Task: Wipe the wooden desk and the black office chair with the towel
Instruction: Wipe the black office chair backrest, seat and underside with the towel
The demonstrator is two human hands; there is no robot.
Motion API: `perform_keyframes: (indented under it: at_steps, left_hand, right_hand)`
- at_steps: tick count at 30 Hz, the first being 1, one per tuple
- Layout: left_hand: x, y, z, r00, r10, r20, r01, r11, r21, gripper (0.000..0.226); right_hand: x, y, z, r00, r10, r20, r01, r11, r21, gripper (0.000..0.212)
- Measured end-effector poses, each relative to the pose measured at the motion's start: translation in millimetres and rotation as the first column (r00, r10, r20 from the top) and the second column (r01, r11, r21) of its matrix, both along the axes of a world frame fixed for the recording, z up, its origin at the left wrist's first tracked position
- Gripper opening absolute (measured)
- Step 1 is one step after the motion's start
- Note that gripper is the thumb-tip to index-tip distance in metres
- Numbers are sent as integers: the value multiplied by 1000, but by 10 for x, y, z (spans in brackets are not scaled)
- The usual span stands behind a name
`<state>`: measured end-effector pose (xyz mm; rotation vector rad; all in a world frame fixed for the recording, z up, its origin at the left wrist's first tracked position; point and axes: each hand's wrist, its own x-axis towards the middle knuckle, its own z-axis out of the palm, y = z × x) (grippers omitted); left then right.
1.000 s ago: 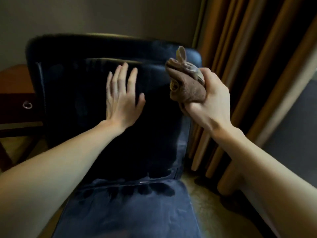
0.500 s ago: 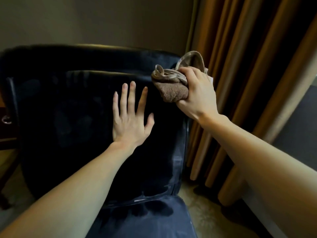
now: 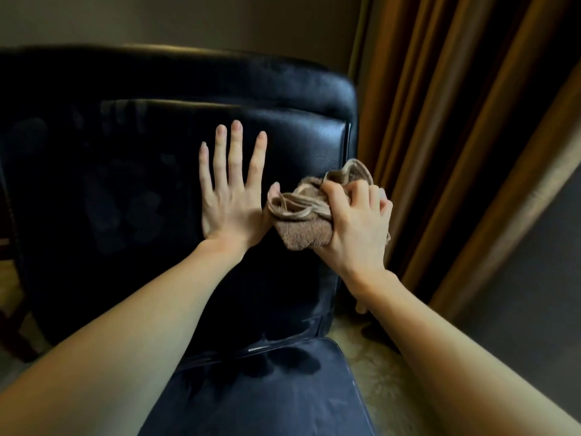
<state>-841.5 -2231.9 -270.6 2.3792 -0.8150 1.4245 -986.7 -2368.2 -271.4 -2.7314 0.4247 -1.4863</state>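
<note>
The black office chair point(image 3: 132, 190) fills the left and middle of the view, its leather backrest facing me and the seat cushion below. My left hand point(image 3: 229, 196) lies flat on the backrest with straight, spread fingers. My right hand point(image 3: 355, 228) grips a bunched brown towel point(image 3: 306, 221) and holds it against the right part of the backrest, right beside my left thumb. The wooden desk is mostly hidden behind the chair.
Brown curtains point(image 3: 456, 136) hang close to the chair's right side. A patterned floor point(image 3: 371, 357) shows between chair and curtains. A plain wall point(image 3: 188, 23) stands behind the chair. A dark wooden leg point(image 3: 12, 328) shows at the far left.
My right hand has brought the towel down from the backrest's top right corner to its middle right, beside my left hand. The view has shifted so the chair sits further left.
</note>
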Motion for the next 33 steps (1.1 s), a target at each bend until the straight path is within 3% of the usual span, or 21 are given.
perform_keyframes:
  at_steps: [10,21,24,26,30,33]
  left_hand:
    - [45,29,-9,1000,-2,8,2,1000,16,77]
    - [61,31,8,999,25,23,-26,999,47,78]
    - [67,37,8,999,25,25,-26,998,52,77]
    - [61,31,8,999,23,26,-25,998,55,77]
    - [70,34,23,999,30,26,-31,998,47,77]
    - [53,56,34,999,35,30,-36,998,47,77]
  right_hand:
    - [-171,153,-761,999,-34,-39,31,996,-81,46]
    - [-291,311,-1353,998,-44,-42,43,998,-38,33]
    - [-312,322,-1609,997,-54,-47,51,997,-50,38]
    - [-322,343,-1735,999,-46,-27,45,997,-56,29]
    - [-309,399,-1881,999,-34,-11,34,999,-26,34]
    - [-368,428,-2098,996,-33,-83,34,999,9,42]
